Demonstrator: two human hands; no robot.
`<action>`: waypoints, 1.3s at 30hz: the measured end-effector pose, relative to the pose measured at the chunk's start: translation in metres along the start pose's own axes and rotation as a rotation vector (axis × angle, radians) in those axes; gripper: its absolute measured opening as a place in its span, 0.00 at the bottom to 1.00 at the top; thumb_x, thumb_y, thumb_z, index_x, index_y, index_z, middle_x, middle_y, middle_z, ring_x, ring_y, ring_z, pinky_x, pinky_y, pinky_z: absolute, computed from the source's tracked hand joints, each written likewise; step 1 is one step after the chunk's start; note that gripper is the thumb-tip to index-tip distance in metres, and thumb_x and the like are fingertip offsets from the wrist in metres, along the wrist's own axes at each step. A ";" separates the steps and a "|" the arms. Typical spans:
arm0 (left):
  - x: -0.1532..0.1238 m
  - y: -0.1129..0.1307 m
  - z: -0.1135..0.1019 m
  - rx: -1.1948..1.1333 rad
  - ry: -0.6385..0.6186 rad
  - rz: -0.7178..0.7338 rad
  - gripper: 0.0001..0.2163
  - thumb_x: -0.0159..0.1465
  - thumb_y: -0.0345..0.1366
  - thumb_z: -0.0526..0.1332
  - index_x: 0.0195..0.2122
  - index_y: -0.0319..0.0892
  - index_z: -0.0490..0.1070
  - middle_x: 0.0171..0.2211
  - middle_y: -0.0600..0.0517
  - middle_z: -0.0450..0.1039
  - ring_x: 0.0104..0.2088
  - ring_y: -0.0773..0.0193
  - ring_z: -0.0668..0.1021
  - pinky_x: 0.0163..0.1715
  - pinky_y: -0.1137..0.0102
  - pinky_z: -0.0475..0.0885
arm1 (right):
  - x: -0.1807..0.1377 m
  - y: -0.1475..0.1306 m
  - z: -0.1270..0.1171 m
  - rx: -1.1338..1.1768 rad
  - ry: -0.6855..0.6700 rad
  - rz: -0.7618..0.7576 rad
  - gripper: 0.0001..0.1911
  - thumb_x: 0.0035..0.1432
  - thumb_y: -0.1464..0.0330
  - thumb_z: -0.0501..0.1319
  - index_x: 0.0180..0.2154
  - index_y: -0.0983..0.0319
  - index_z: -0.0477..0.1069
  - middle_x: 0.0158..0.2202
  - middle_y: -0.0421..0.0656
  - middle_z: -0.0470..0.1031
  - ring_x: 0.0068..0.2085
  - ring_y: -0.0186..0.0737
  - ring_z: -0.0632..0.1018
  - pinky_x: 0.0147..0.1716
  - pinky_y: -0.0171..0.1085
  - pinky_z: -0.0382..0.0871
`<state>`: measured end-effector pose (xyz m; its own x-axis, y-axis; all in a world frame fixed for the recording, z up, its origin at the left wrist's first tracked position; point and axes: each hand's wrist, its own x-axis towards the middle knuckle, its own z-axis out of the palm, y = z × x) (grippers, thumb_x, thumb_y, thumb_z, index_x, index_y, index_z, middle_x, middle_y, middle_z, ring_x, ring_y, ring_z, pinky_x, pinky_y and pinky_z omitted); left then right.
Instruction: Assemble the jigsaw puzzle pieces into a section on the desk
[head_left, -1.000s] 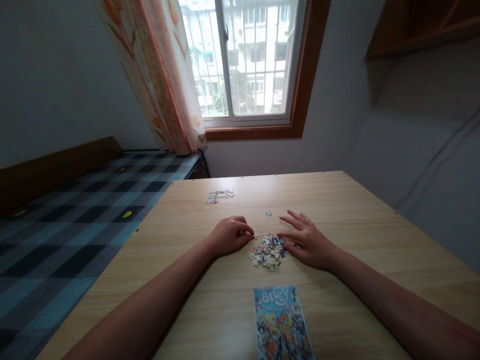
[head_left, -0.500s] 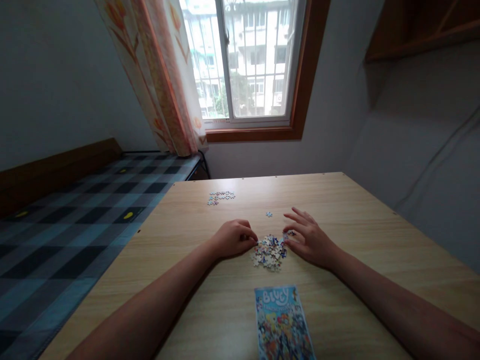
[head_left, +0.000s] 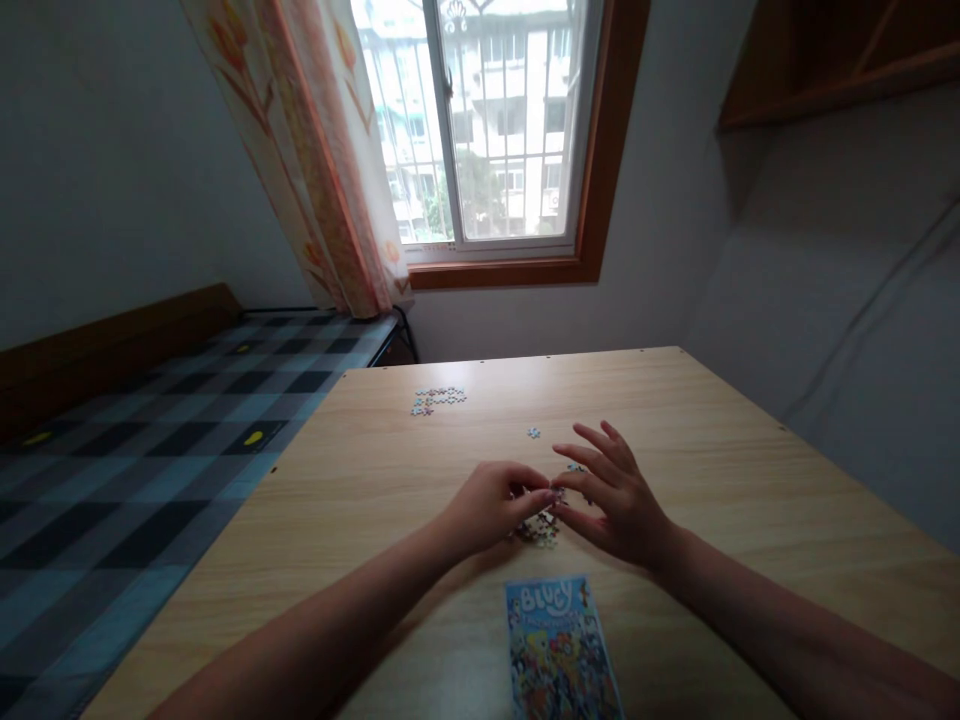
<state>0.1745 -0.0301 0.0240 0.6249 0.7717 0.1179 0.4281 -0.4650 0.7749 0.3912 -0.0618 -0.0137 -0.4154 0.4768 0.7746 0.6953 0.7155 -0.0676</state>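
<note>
Both of my hands meet above a small pile of loose jigsaw pieces [head_left: 541, 528] on the wooden table [head_left: 712, 440]. My left hand [head_left: 491, 506] is closed in a pinch, fingertips touching those of my right hand [head_left: 611, 492]. My right thumb and forefinger pinch together too, its other fingers spread; a tiny piece may be between the fingertips, too small to make out. The pile is largely hidden under the hands. A picture card printed "Bluey" [head_left: 559, 650] lies flat near the table's front edge.
A joined cluster of pieces [head_left: 437, 399] lies far left on the table, and a single blue piece [head_left: 533, 432] sits beyond my hands. A bed with a checked blue cover [head_left: 150, 450] stands left of the table. A window and curtain are behind.
My left hand has lifted off the table and moved right over the pile. My right hand has risen and moved left, so their fingertips now meet.
</note>
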 end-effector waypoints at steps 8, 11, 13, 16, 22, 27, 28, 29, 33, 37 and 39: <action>0.009 -0.020 -0.012 0.186 0.101 -0.131 0.14 0.66 0.41 0.58 0.29 0.40 0.79 0.25 0.52 0.77 0.26 0.66 0.73 0.28 0.72 0.62 | -0.002 -0.001 0.005 -0.025 -0.088 0.072 0.24 0.59 0.57 0.65 0.55 0.56 0.71 0.61 0.47 0.68 0.67 0.54 0.62 0.66 0.59 0.52; 0.016 -0.045 -0.045 0.466 0.321 -0.213 0.13 0.67 0.42 0.58 0.33 0.42 0.79 0.31 0.50 0.80 0.31 0.63 0.76 0.32 0.70 0.65 | -0.005 0.008 0.008 -0.031 -0.073 0.133 0.25 0.61 0.59 0.63 0.58 0.57 0.68 0.59 0.48 0.70 0.66 0.53 0.64 0.65 0.58 0.54; 0.017 -0.064 -0.066 0.632 0.396 -0.314 0.14 0.67 0.45 0.58 0.32 0.43 0.79 0.32 0.49 0.80 0.33 0.61 0.77 0.33 0.69 0.65 | -0.007 0.013 0.010 -0.020 -0.060 0.154 0.24 0.62 0.62 0.62 0.59 0.57 0.66 0.57 0.48 0.72 0.63 0.52 0.67 0.64 0.57 0.57; 0.014 -0.086 -0.085 0.725 0.410 -0.441 0.15 0.67 0.46 0.57 0.35 0.45 0.80 0.34 0.48 0.81 0.34 0.59 0.78 0.32 0.69 0.66 | -0.008 0.017 0.012 -0.006 -0.049 0.153 0.24 0.62 0.65 0.62 0.59 0.58 0.66 0.54 0.47 0.74 0.60 0.50 0.70 0.63 0.55 0.60; 0.012 -0.093 -0.087 0.860 0.365 -0.522 0.15 0.67 0.45 0.56 0.38 0.43 0.78 0.39 0.46 0.79 0.38 0.56 0.80 0.33 0.68 0.69 | -0.006 0.014 0.012 0.000 -0.046 0.113 0.20 0.62 0.68 0.61 0.57 0.57 0.68 0.53 0.46 0.74 0.59 0.49 0.70 0.62 0.54 0.61; 0.012 -0.069 -0.070 1.035 0.200 -0.572 0.16 0.68 0.28 0.48 0.45 0.35 0.75 0.44 0.38 0.77 0.39 0.53 0.81 0.35 0.64 0.73 | -0.006 0.015 0.010 0.006 -0.046 0.118 0.18 0.63 0.70 0.60 0.54 0.57 0.70 0.53 0.46 0.74 0.59 0.49 0.70 0.61 0.54 0.63; 0.011 -0.065 -0.065 1.046 0.151 -0.586 0.17 0.67 0.26 0.47 0.45 0.34 0.75 0.43 0.36 0.77 0.39 0.52 0.81 0.35 0.64 0.74 | -0.005 0.015 0.010 0.008 -0.052 0.116 0.17 0.63 0.71 0.59 0.54 0.57 0.71 0.53 0.46 0.74 0.59 0.49 0.70 0.61 0.54 0.63; 0.010 -0.062 -0.061 1.051 0.110 -0.599 0.18 0.66 0.24 0.46 0.45 0.33 0.75 0.43 0.35 0.77 0.40 0.51 0.81 0.36 0.63 0.74 | -0.005 0.015 0.010 0.008 -0.059 0.113 0.16 0.63 0.71 0.59 0.53 0.57 0.71 0.53 0.46 0.74 0.59 0.49 0.70 0.61 0.54 0.63; 0.006 -0.057 -0.055 1.039 0.056 -0.592 0.18 0.67 0.26 0.45 0.48 0.33 0.74 0.42 0.35 0.78 0.42 0.49 0.81 0.37 0.61 0.75 | -0.005 0.013 0.009 0.004 -0.076 0.109 0.15 0.63 0.71 0.59 0.51 0.57 0.72 0.54 0.46 0.74 0.60 0.49 0.69 0.60 0.54 0.64; 0.005 -0.059 -0.058 1.029 0.053 -0.600 0.18 0.70 0.34 0.47 0.53 0.35 0.72 0.43 0.36 0.79 0.42 0.50 0.81 0.39 0.62 0.75 | -0.006 0.013 0.011 0.004 -0.077 0.098 0.15 0.63 0.72 0.58 0.51 0.57 0.73 0.54 0.47 0.74 0.60 0.49 0.69 0.60 0.55 0.64; 0.006 -0.061 -0.060 1.036 0.063 -0.600 0.20 0.70 0.38 0.48 0.56 0.36 0.70 0.46 0.37 0.78 0.44 0.50 0.81 0.41 0.63 0.75 | -0.006 0.014 0.012 0.000 -0.079 0.091 0.15 0.63 0.72 0.58 0.50 0.57 0.73 0.54 0.47 0.74 0.60 0.49 0.69 0.60 0.55 0.64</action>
<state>0.1131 0.0292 0.0142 0.1250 0.9914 -0.0390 0.9804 -0.1295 -0.1482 0.3965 -0.0488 -0.0269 -0.3954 0.5785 0.7134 0.7321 0.6676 -0.1355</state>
